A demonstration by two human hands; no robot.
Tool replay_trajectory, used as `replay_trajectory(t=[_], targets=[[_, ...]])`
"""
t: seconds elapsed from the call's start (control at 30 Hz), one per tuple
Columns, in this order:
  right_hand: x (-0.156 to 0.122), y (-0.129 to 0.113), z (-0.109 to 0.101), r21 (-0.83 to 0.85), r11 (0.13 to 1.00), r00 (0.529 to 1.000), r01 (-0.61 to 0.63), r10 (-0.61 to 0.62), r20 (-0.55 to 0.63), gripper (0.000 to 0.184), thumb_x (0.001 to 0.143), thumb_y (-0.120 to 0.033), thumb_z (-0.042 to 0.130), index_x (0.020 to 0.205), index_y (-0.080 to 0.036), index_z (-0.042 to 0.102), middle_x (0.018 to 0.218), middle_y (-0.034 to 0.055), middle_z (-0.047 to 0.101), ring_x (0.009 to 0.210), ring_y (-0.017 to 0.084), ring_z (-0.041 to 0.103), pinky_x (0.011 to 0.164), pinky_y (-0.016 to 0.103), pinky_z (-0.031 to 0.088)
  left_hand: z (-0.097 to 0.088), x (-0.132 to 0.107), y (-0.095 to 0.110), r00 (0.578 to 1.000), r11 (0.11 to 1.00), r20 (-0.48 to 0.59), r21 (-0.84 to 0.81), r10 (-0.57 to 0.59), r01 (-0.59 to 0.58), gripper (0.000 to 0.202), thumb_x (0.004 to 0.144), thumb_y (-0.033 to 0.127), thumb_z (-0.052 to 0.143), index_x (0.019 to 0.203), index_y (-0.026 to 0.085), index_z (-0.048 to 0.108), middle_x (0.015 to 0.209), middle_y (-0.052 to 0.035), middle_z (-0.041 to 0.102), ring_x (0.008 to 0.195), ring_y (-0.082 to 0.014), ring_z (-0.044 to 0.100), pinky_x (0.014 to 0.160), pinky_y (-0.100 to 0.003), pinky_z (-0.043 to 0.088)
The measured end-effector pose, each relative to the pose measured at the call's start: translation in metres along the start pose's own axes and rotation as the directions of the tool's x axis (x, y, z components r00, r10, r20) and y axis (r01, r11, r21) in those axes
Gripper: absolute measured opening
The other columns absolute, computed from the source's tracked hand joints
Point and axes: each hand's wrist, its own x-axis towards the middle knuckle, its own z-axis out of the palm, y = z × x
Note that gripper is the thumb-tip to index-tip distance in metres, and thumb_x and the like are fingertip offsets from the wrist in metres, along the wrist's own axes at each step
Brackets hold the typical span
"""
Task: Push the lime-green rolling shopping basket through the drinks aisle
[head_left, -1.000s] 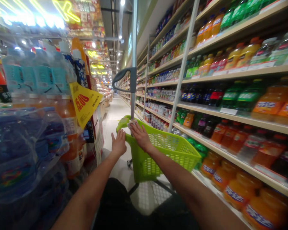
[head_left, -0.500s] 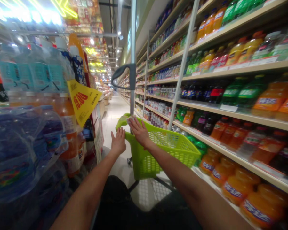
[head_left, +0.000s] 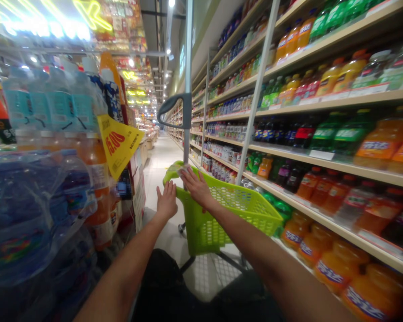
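A green plastic shopping cart (head_left: 245, 214) with a perforated basket stands in front of me, its curved handle end pointing up and left. My right hand (head_left: 196, 185) lies over the near rim, fingers stretched, pressing a thin whitish wipe (head_left: 180, 169) against the green plastic. Part of the wipe is hidden under the fingers. At the handle's left end, my left hand (head_left: 167, 199) has its fingers extended against the edge and the thumb apart. Nothing shows in its grasp. Behind the cart rises a grey pole with a dark looped handle (head_left: 174, 112).
Shelves of bottled drinks (head_left: 332, 129) line the right side. Close on the left are wrapped water bottles (head_left: 20, 210), orange drink bottles and a yellow price sign (head_left: 119, 143). A pale tiled aisle (head_left: 157, 156) runs ahead. Dark-clothed legs are below my arms.
The whole view has shifted slightly, so things appear a little lower and further right. Both hands keep nearly the same place on the cart, the wipe still beneath the right fingers.
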Motion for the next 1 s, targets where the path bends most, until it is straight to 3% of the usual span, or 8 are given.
replay_trajectory(t=[0.1, 0.2, 0.33, 0.47, 0.63, 0.8, 1.0], targets=[[0.034, 0.012, -0.017, 0.02, 0.997, 0.996, -0.08, 0.08, -0.038, 0.047, 0.088, -0.009, 0.032, 0.134, -0.016, 0.039, 0.139, 0.0094, 0.039, 0.135, 0.024, 0.02, 0.109, 0.05, 0.014, -0.004, -0.001, 0.001, 1.0, 1.0, 0.002, -0.004, -0.003, 0.003, 0.081, 0.067, 0.014, 0.044, 0.142, 0.009, 0.013, 0.151, -0.0091, 0.007, 0.139, -0.0251, -0.001, 0.108, -0.058, 0.004], [0.044, 0.014, -0.022, 0.046, 0.988, 0.987, -0.145, 0.148, -0.056, 0.047, 0.088, -0.009, 0.033, 0.133, -0.016, 0.039, 0.14, 0.0097, 0.039, 0.136, 0.022, 0.019, 0.108, 0.05, 0.014, -0.006, -0.003, 0.003, 1.0, 1.0, 0.007, -0.01, -0.006, 0.006, 0.082, 0.067, 0.013, 0.045, 0.142, 0.01, 0.013, 0.151, -0.0091, 0.007, 0.139, -0.025, 0.0, 0.108, -0.058, 0.005], [0.007, -0.005, -0.007, 0.071, 0.974, 0.976, -0.215, 0.216, -0.004, 0.045, 0.087, -0.009, 0.034, 0.13, -0.017, 0.044, 0.139, 0.0102, 0.04, 0.135, 0.023, 0.023, 0.107, 0.049, 0.019, -0.004, -0.003, 0.003, 1.0, 1.0, 0.015, -0.008, -0.008, 0.009, 0.08, 0.068, 0.015, 0.045, 0.142, 0.011, 0.013, 0.151, -0.0089, 0.008, 0.138, -0.0249, -0.002, 0.108, -0.057, 0.005], [-0.042, -0.028, 0.017, 0.091, 0.931, 0.935, -0.355, 0.35, 0.062, 0.044, 0.084, -0.008, 0.036, 0.125, -0.017, 0.049, 0.137, 0.0117, 0.043, 0.131, 0.024, 0.032, 0.104, 0.049, 0.024, 0.0, -0.002, 0.003, 1.0, 1.0, 0.001, -0.015, -0.017, 0.017, 0.081, 0.068, 0.017, 0.047, 0.142, 0.012, 0.013, 0.151, -0.0086, 0.008, 0.139, -0.0242, -0.003, 0.109, -0.056, 0.004], [-0.057, -0.044, 0.024, 0.092, 0.878, 0.876, -0.47, 0.451, 0.172, 0.047, 0.081, -0.006, 0.037, 0.125, -0.015, 0.05, 0.136, 0.0133, 0.044, 0.128, 0.026, 0.035, 0.102, 0.049, 0.026, 0.0, -0.001, 0.004, 1.0, 0.999, 0.003, -0.026, -0.028, 0.028, 0.083, 0.067, 0.016, 0.047, 0.142, 0.011, 0.012, 0.151, -0.008, 0.007, 0.138, -0.0239, -0.004, 0.109, -0.056, 0.003], [-0.063, -0.036, 0.015, 0.078, 0.898, 0.879, -0.433, 0.402, 0.254, 0.047, 0.083, -0.006, 0.034, 0.126, -0.017, 0.049, 0.138, 0.011, 0.041, 0.132, 0.026, 0.029, 0.104, 0.053, 0.022, -0.002, -0.002, 0.004, 1.0, 0.999, 0.012, -0.022, -0.023, 0.023, 0.081, 0.067, 0.014, 0.044, 0.142, 0.008, 0.013, 0.151, -0.0088, 0.007, 0.139, -0.0234, -0.002, 0.109, -0.056, 0.003], [-0.098, -0.013, 0.018, 0.031, 0.841, 0.82, -0.54, 0.518, 0.245, 0.048, 0.079, -0.003, 0.039, 0.123, -0.017, 0.052, 0.137, 0.0111, 0.042, 0.131, 0.027, 0.03, 0.104, 0.054, 0.021, 0.001, -0.002, 0.004, 1.0, 1.0, 0.003, -0.012, -0.022, 0.022, 0.083, 0.066, 0.015, 0.043, 0.142, 0.008, 0.011, 0.151, -0.0088, 0.004, 0.138, -0.0251, -0.005, 0.109, -0.057, 0.004]])
